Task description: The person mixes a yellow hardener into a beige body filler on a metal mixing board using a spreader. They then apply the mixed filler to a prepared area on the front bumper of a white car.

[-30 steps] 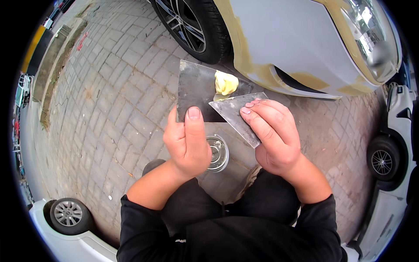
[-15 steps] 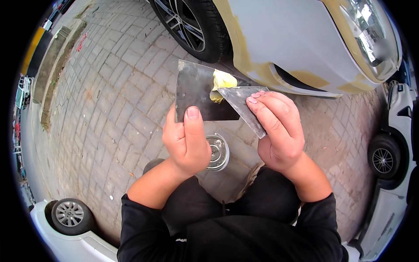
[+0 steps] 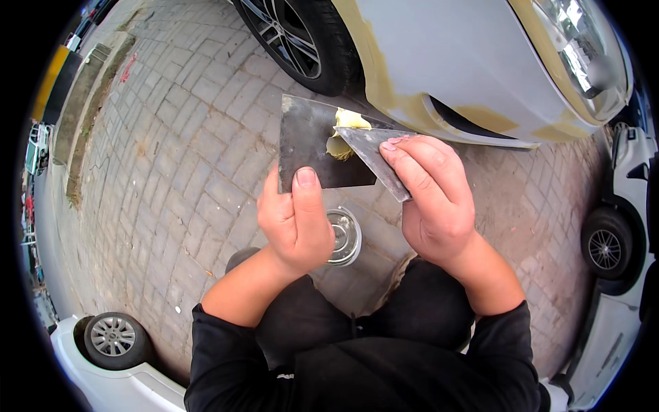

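My left hand [image 3: 296, 223] grips a flat dark mixing plate [image 3: 305, 137] by its near edge, thumb on top. A lump of yellow body filler [image 3: 351, 119] sits on the plate's right half. My right hand [image 3: 439, 196] pinches a grey metal spreader [image 3: 376, 154], fingers on its upper face. The spreader is tilted over the plate, its left edge touching the filler, and it hides part of the plate's right side. Below my hands a round tin [image 3: 347, 237] stands on the paving, partly covered by my left hand.
Ahead is a car's grey front bumper [image 3: 453, 62] with yellowish filler patches, beside a black tyre [image 3: 336, 62]. A white car [image 3: 130, 384] stands at the lower left, another vehicle [image 3: 611, 302] at the right. Brick paving [image 3: 178, 172] lies underfoot; a low kerb [image 3: 82, 110] runs at the left.
The spreader has moved slightly left and away from me across the filler, its near corner rising. The filler lump has changed shape. My left hand and the plate have barely moved.
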Motion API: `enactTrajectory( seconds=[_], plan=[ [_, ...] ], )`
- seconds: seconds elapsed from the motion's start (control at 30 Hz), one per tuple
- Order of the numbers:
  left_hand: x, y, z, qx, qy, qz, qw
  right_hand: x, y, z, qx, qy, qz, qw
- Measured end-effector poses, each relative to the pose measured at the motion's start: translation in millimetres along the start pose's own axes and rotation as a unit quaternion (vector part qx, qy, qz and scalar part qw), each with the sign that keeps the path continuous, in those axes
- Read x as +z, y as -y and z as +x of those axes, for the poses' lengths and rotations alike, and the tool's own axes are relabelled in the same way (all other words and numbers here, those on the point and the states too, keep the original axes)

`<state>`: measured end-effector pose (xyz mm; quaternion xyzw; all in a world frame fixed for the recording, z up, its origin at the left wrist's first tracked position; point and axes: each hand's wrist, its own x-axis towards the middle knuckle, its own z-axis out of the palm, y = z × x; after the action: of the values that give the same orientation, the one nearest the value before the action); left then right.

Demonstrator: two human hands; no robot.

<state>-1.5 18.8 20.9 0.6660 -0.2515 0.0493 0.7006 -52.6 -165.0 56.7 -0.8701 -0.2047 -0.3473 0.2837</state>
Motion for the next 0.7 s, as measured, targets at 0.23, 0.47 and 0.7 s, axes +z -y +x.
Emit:
enactTrajectory(
  seconds=[0.23,0.47,0.7],
  plan=[
    [2,0,3,0.03,0.003,0.02,0.999,0,-9,-4,-0.032,-0.015,-0.016,0.999],
    [11,0,0,0.05,-0.04,0.009,0.998,1,-8,-3,-0.019,-0.002,0.002,1.0],
    [11,5,3,0.09,-0.041,0.05,0.994,2,-11,-2,-0.02,-0.011,0.003,1.0]
  ],
)
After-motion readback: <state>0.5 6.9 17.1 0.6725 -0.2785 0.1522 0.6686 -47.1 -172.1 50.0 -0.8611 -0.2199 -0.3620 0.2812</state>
